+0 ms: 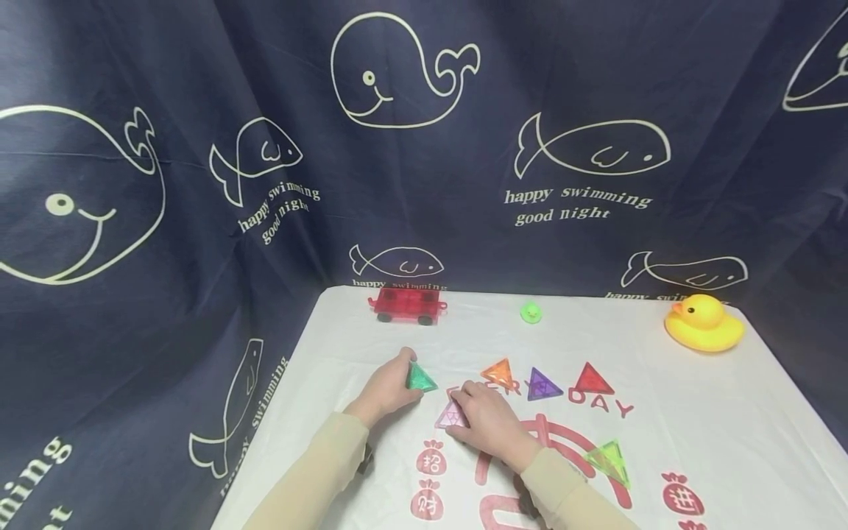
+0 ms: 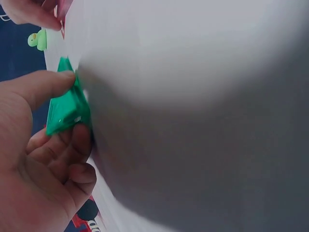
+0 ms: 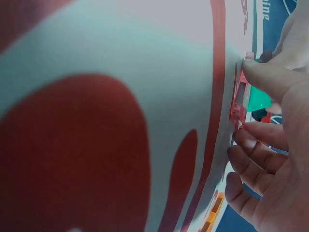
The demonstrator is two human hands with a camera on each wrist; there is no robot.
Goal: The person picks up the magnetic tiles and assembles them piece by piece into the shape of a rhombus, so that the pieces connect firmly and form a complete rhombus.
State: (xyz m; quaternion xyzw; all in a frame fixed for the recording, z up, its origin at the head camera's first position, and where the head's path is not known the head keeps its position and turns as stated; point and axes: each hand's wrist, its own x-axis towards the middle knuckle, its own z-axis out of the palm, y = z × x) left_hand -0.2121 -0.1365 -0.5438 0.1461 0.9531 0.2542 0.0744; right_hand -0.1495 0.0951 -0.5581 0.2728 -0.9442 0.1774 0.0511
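Head camera: the left hand [image 1: 389, 384] is pinching a green triangle tile [image 1: 420, 378], and the right hand [image 1: 492, 425] is pinching a pink triangle tile [image 1: 450, 417] near it at the white bench [image 1: 324, 331]. Left wrist: the left hand's grip is squeezing the green tile. Right wrist: the right hand's grip is squeezing the pink tile near an orange tile [image 3: 213, 212].

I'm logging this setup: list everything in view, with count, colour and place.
Green tile: 1, green, in left hand
Pink tile: 1, pink, in right hand
Orange tile: 1, orange, centre
Purple tile: 1, purple, beside orange
Red tile: 1, red, beside purple
Lime tile: 1, lime, front right
Wagon: 1, red, back left
Small duck: 1, green, back middle
Large duck: 1, yellow, back right
Tablecloth: 1, white, underneath
Backdrop: 1, navy, behind
Sleeves: 2, cream, forearms
Hands: 2, bare, holding tiles
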